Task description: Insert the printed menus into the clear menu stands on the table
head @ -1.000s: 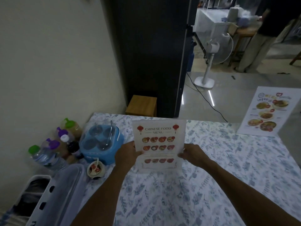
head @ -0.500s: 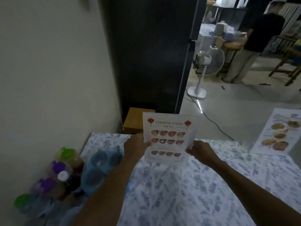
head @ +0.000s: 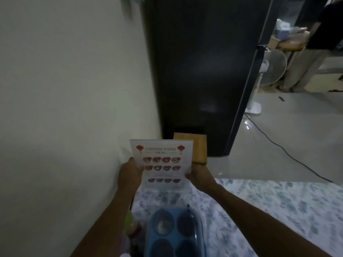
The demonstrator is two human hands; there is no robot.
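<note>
A clear menu stand (head: 161, 164) holding a white "Chinese Food Menu" sheet with red lanterns and rows of dish pictures stands upright at the table's far left corner, near the wall. My left hand (head: 130, 175) grips its left edge and my right hand (head: 199, 176) grips its lower right edge. The stand's base is blurred, so whether it touches the table cannot be told.
The floral tablecloth (head: 269, 206) covers the table. A blue condiment caddy (head: 174, 232) with round wells sits in front of me, a green-capped bottle (head: 130, 219) beside it. Beyond the table are a wooden stool (head: 199, 147), a black fridge (head: 204, 71), a floor fan (head: 271, 71) and a person (head: 315, 43).
Both hands carried the menu stand to the left and farther away, toward the wall corner. My view swung left, so the second menu on the right is out of sight.
</note>
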